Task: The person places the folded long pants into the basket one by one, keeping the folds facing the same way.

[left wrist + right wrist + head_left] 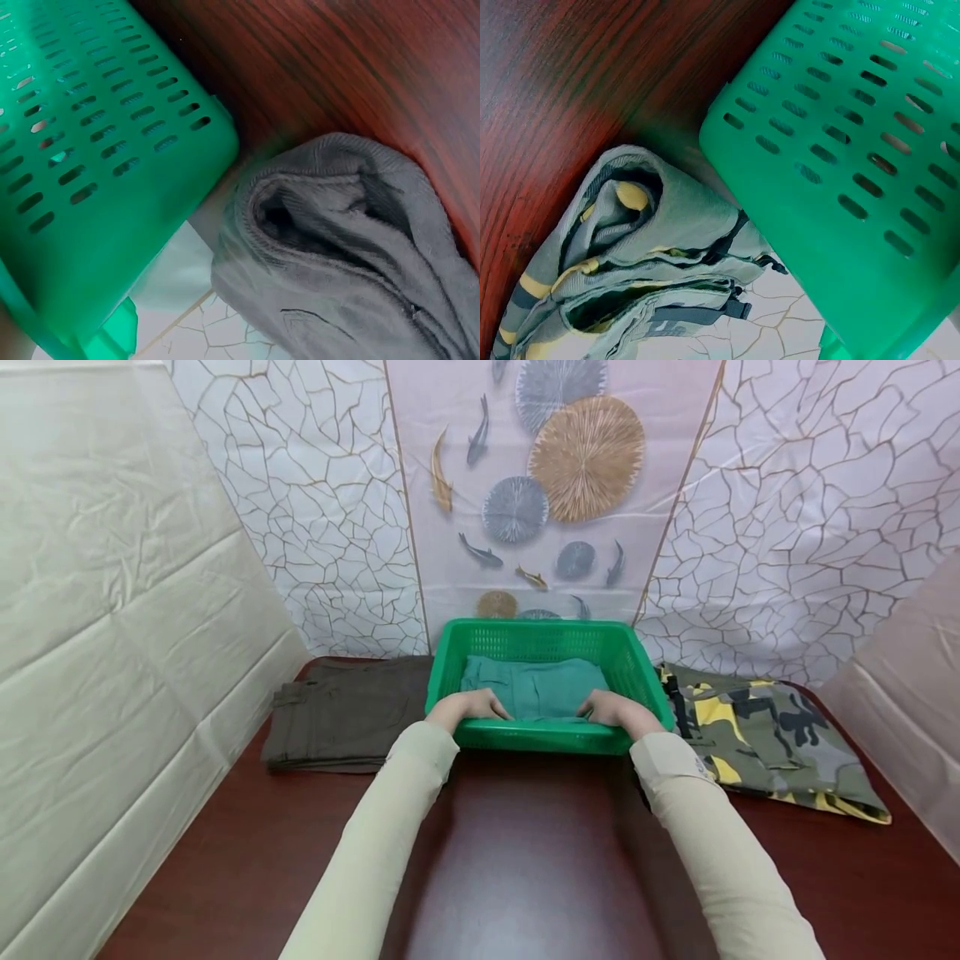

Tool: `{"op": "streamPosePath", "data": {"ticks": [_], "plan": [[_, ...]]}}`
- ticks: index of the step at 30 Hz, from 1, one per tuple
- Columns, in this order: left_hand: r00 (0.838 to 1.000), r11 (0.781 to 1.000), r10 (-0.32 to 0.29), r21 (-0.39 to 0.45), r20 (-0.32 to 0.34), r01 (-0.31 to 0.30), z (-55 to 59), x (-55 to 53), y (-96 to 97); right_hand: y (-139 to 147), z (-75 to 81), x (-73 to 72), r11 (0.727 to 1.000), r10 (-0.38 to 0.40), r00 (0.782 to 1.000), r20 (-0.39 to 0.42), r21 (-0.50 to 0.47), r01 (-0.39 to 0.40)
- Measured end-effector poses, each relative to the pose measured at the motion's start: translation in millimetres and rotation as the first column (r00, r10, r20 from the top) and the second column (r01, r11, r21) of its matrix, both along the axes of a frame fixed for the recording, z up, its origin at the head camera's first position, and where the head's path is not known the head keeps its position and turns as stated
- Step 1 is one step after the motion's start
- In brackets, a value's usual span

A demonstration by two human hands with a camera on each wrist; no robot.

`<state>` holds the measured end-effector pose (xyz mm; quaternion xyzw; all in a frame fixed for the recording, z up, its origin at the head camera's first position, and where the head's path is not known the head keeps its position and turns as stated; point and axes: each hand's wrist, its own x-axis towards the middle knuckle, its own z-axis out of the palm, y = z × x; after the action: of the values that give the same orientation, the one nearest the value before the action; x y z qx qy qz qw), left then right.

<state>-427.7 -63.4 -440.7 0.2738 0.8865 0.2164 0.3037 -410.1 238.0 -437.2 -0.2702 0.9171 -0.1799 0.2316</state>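
A folded teal garment [536, 685] lies in the green slotted basket [540, 737]. Over the basket's near left corner reaches my left hand [476, 703], its fingers bent down at the garment's near left edge. My right hand [609, 708] mirrors it at the near right edge. Both appear to pinch the cloth, with fingertips partly hidden behind it and the rim. Each wrist view looks mostly at the outside of the basket [150, 184]; skin shows through the slots of the basket [780, 217] in the right wrist view.
Left of the basket lie folded dark brown-grey trousers [345, 718]. Folded camouflage trousers [772, 735] with yellow patches and a black strap lie to the right. All rest on a dark red wooden table [532, 843], with patterned cloth walls [330, 527] behind and plain cloth at the sides.
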Motion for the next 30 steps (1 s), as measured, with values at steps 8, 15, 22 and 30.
{"op": "streamPosePath", "data": {"ticks": [8,15,22,30], "plan": [[0.999,0.995,0.021,-0.100,-0.034,-0.025,76.3,73.0,4.6,-31.7,69.9,71.9,0.999,-0.035,0.999,0.008,-0.026,0.035],[0.991,1.000,0.002,0.003,-0.135,-0.002,74.1,76.4,3.8,-26.2,72.2,78.5,0.998,-0.040,0.997,-0.068,-0.043,0.037],[0.960,0.989,-0.074,0.107,-0.270,0.106,76.6,85.4,-9.4,-29.9,76.1,89.0,0.990,-0.134,0.964,-0.232,-0.069,0.121],[0.898,0.965,0.206,0.236,-0.389,-0.119,73.2,101.4,-21.9,-28.8,78.9,95.1,0.973,-0.232,0.917,-0.324,-0.095,0.213]]}}
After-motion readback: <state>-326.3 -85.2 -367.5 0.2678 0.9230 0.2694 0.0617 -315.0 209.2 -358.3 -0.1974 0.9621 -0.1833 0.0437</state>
